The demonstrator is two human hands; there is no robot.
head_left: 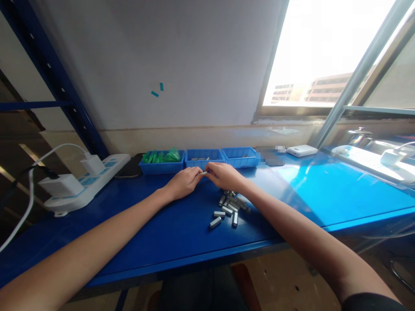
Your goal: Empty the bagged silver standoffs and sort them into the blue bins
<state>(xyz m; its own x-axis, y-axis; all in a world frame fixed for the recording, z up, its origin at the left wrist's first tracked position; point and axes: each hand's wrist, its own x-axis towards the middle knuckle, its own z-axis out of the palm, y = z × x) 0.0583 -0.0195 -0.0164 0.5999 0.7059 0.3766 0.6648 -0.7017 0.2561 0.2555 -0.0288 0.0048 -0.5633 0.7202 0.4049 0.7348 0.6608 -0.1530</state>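
My left hand (pixel 184 182) and my right hand (pixel 225 175) meet above the blue table, in front of the bins. Their fingertips are closed in a pinch on a small, slim metal piece (pixel 203 173), which looks like a hex standoff; most of it is covered by the fingers. Just below my right hand lies a loose pile of silvery hex standoffs (pixel 231 206). Two of them, one standoff (pixel 215 222) and another standoff (pixel 219 214), lie a little apart on the pile's near left side. My right wrist partly hides the pile's far edge.
Along the wall stand a blue bin (pixel 162 168) with green plastic packets, a middle bin (pixel 202 154) with metal parts and a right bin (pixel 240 162) with small parts. A power strip (pixel 97 179) with chargers sits left, a white power bank (pixel 301 150) right.
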